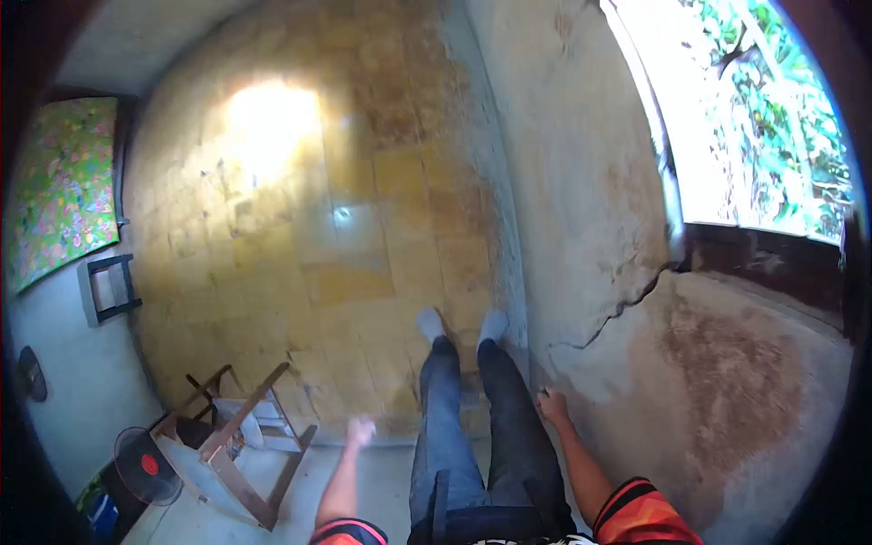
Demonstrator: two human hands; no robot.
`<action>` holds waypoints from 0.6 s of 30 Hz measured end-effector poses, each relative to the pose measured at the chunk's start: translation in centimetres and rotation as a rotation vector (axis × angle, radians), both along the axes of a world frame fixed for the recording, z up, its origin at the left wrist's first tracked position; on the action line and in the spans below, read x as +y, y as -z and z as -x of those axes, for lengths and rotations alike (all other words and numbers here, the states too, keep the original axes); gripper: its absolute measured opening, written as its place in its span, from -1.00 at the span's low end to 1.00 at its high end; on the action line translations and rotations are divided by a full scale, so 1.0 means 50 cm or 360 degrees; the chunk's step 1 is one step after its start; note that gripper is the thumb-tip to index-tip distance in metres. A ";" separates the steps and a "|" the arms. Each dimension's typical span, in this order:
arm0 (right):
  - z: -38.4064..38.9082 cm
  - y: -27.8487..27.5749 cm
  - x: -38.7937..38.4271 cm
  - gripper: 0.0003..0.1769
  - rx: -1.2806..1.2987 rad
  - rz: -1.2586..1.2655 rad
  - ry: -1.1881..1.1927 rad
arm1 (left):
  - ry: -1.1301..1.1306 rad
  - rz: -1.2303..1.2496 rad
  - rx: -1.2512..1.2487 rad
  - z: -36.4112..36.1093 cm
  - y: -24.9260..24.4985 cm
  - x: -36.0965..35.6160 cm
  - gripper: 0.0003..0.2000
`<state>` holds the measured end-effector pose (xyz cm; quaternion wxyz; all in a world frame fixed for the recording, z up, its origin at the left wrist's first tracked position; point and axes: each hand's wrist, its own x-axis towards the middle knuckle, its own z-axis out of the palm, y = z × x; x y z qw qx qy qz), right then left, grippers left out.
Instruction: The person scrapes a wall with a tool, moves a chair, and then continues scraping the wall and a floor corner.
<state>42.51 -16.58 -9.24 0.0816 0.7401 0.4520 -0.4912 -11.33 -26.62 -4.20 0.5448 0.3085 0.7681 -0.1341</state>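
My left hand [361, 431] hangs out to the left of my legs, above the pale floor strip. It is blurred and its fingers do not show clearly. My right hand [550, 405] is low beside the cracked wall [590, 236], its fingers curled together. A small dark spot shows at those fingers, too small to name. Between the hands are my legs in dark jeans [442, 391], with light socks [493, 324] on the yellow tiles. Nearest to my left hand is a wooden chair [238, 434], apart from it.
A round fan [148, 465] stands behind the chair at lower left. Farther left are a small dark-framed stool [111, 289] and a green flowered cloth [68, 177]. The yellow tiled floor [345, 283] stretches ahead. A bright window [772, 118] opens in the right wall.
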 end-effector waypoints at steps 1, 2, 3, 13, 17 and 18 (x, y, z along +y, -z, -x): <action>0.002 -0.033 0.018 -0.67 -0.0062 -0.0109 -0.0131 | -0.0244 0.0190 0.0133 -0.006 -0.016 -0.059 -0.62; 0.008 -0.063 0.040 -0.66 -0.0126 -0.0220 -0.0257 | -0.0208 0.0056 -0.0007 0.000 -0.005 -0.135 -0.63; 0.017 -0.097 0.071 -0.65 -0.0181 -0.0185 -0.0327 | -0.0400 0.0213 0.0049 -0.013 -0.032 -0.160 -0.61; 0.113 -0.275 0.238 -0.61 -0.0323 -0.0495 0.0075 | -0.0372 -0.0188 0.0117 -0.016 -0.211 0.001 -0.37; 0.161 -0.362 0.226 -0.60 -0.0221 -0.0297 0.0289 | -0.0480 -0.0429 0.0087 0.081 -0.215 0.084 -0.44; 0.163 -0.367 0.216 -0.61 -0.0227 -0.0206 0.0272 | -0.0726 -0.0260 -0.0102 0.105 -0.314 0.183 -0.46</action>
